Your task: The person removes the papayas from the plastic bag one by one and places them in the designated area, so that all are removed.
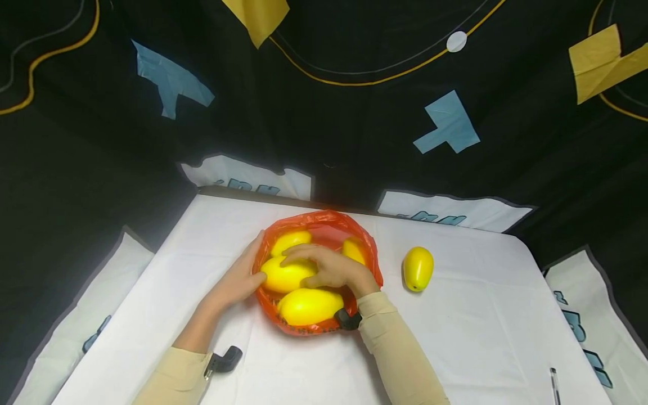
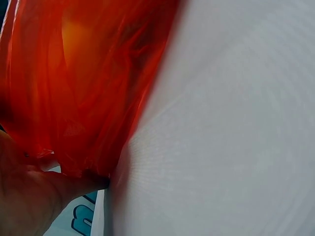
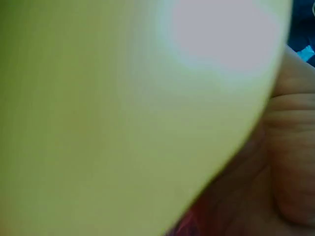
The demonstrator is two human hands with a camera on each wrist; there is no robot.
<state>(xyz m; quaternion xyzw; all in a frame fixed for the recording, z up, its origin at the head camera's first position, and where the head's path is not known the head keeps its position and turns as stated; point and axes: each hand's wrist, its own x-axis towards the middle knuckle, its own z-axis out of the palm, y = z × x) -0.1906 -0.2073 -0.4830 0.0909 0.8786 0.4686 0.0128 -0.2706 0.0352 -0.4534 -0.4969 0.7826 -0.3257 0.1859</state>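
Observation:
An open red plastic bag stands on the table with several yellow fruits inside. My left hand grips its left rim, thumb over the edge; the left wrist view has this hand against the bag's side. Inside the bag, my right hand curls its fingers and thumb round the right part of the middle fruit. Another fruit lies in front of it, one behind, and one is partly hidden by the right hand. A yellow surface fills most of the right wrist view, beside the palm.
On the white table, one yellow fruit lies right of the bag. A pen is near the front right edge. Black cloth hangs behind the table. A black wrist camera juts from the left sleeve.

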